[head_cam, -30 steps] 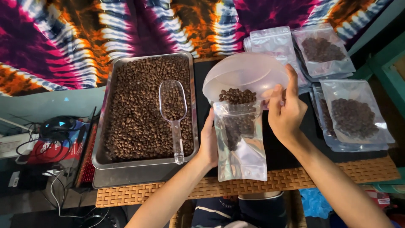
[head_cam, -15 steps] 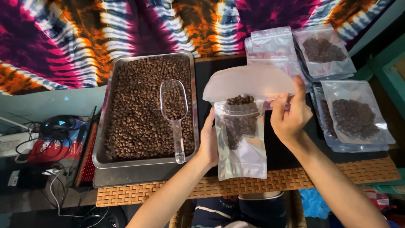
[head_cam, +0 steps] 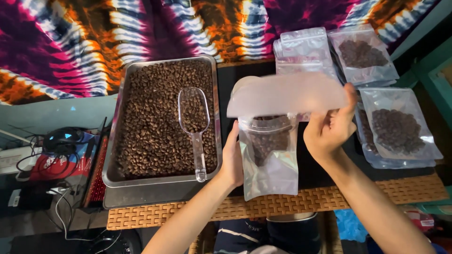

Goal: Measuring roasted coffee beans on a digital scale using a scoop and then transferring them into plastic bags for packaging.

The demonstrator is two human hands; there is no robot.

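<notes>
In the head view, the left hand (head_cam: 233, 157) sits in the middle of the frame, its arm coming up from the bottom. Its fingers are closed on the left edge of a clear pouch (head_cam: 270, 155), which stands upright and is partly full of coffee beans. The right hand (head_cam: 329, 127) is raised just right of the pouch, fingers clamped on a pale plastic bowl (head_cam: 287, 94). The bowl is tipped over the pouch's open top. Left of the hands, a metal tray (head_cam: 162, 181) full of beans rests on the desk (head_cam: 282, 204), with a clear scoop (head_cam: 195, 127) lying in it. At the upper right lie 2 filled pouches (head_cam: 395, 129) and some empty ones (head_cam: 303, 47).
</notes>
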